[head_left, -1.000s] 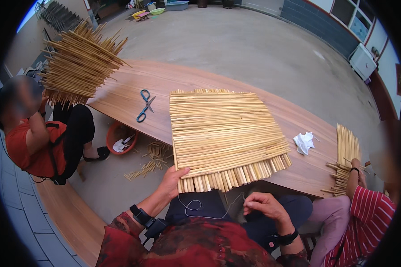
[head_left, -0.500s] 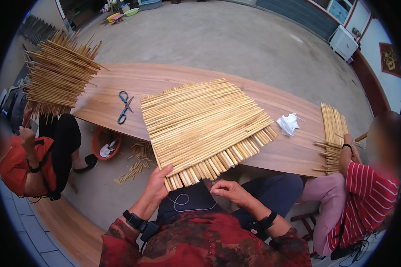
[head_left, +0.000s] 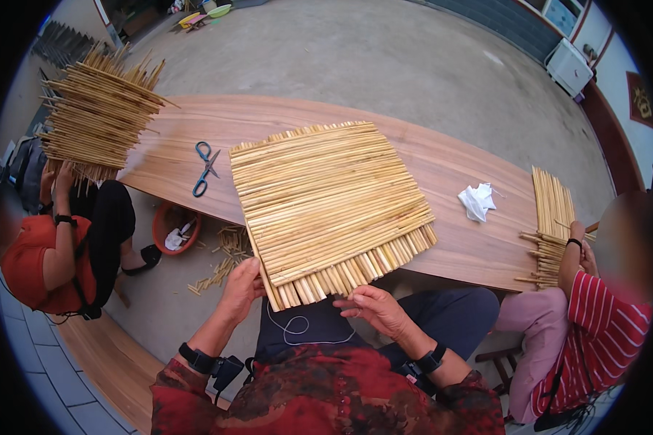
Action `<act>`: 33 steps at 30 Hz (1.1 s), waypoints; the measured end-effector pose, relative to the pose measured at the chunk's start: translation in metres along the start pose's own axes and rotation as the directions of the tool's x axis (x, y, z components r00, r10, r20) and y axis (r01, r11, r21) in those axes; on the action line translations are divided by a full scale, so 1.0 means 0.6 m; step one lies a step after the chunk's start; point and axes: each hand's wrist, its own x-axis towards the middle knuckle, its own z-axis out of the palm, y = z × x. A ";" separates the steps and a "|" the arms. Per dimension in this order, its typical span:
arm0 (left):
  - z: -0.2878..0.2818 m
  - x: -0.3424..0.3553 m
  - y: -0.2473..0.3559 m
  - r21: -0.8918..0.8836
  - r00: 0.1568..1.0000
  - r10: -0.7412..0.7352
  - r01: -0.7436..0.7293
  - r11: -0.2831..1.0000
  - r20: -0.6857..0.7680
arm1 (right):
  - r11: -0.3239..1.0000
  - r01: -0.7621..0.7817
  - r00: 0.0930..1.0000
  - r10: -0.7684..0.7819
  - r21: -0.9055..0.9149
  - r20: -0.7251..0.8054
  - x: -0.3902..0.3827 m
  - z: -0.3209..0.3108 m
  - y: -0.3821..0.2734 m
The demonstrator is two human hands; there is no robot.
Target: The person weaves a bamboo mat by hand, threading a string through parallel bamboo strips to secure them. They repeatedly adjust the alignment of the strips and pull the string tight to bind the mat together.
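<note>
The left hand [head_left: 239, 292] pinches the stick mat [head_left: 334, 203], the right hand's [head_left: 382, 310] grip is unclear, and slack loops could tangle the thread [head_left: 319, 343].

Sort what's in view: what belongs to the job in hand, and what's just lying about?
Likely in the job:
stick mat
left hand, at its near left corner
right hand, by its near edge
pale cord, over the lap

Apparently lying about, untouched:
scissors
crumpled white item
reddish basin
stick pieces on the floor
</note>
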 end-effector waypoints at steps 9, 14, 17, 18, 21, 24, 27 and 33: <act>0.008 -0.012 0.053 0.665 0.544 0.399 -0.490 -0.563 0.738 | 0.997 0.067 0.998 -0.067 0.037 -0.004 -0.002 0.001 0.002; 0.052 0.034 0.075 0.433 0.478 0.094 -0.674 -0.599 0.874 | 0.991 -0.001 1.000 -0.003 -0.131 -0.031 -0.004 0.009 -0.017; 0.041 0.052 0.068 0.438 0.441 0.110 -0.766 -0.470 0.891 | 0.984 0.007 1.000 -0.009 -0.180 -0.008 -0.002 0.011 -0.023; 0.038 0.052 0.065 0.436 0.425 0.135 -0.768 -0.469 0.895 | 0.981 0.018 1.000 -0.017 -0.191 0.004 -0.001 0.012 -0.023; 0.047 0.049 0.057 0.448 0.398 0.207 -0.772 -0.451 0.894 | 0.968 0.062 0.998 -0.055 -0.245 0.032 -0.001 0.002 -0.016; 0.039 0.047 0.042 0.471 0.377 0.288 -0.766 -0.438 0.881 | 0.951 0.082 0.996 -0.071 -0.298 0.046 -0.011 -0.011 -0.016; 0.040 0.042 0.039 0.471 0.361 0.315 -0.769 -0.432 0.878 | 0.935 0.070 0.997 -0.052 -0.348 0.062 -0.025 -0.027 -0.018; 0.056 0.018 0.035 0.457 0.269 0.432 -0.782 -0.424 0.861 | 0.901 0.121 0.992 -0.094 -0.416 0.086 -0.038 -0.040 0.002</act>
